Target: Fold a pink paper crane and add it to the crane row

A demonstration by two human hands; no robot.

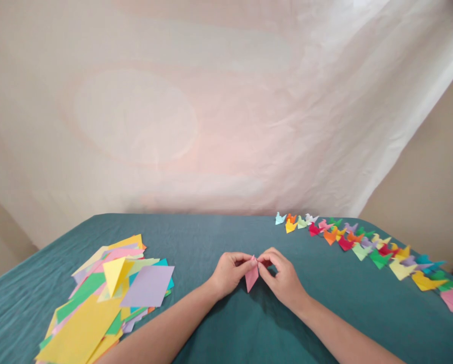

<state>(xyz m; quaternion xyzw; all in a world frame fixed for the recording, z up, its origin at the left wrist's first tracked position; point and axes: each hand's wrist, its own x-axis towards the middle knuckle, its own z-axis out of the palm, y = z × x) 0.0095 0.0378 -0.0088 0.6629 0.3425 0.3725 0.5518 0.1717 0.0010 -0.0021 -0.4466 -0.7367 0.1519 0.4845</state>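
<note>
Folded pink paper (251, 281) is up front at mid-table, between the two hands, narrow end pointing down toward the cloth (207, 237); can't tell if that tip touches. Left hand (232, 274): thumb and forefinger pinching its upper left side. Right hand (281, 279): thumb and forefinger pinched at the upper right edge, exact contact partly hidden by the fingers. Handling, my read: next to no weight, stiffer along the creases where layers stack, floppy on any single layer. Dry matte surface, so slip shouldn't be an issue; crushing or tearing at the thin points is the real risk. Best hold is a light fingertip pinch on the thick folded edges near the top, off the sharp lower tip. Shape is a slim kite with straight edges. Materials around it: dark blue-green cloth, matte, faint wrinkles at left. Pile of paper sheets (80, 326) on the left, flat, overlapping, plain yellow, green, pink and blue; a squarish purple sheet (147, 286) lies on top, and a creased pale yellow piece (113, 274) sits raised beside it. Small paper birds (424, 281) in mixed colours line the right side, angular, pointed bases. Pale hanging fabric (230, 126) behind, softly creased.
</note>
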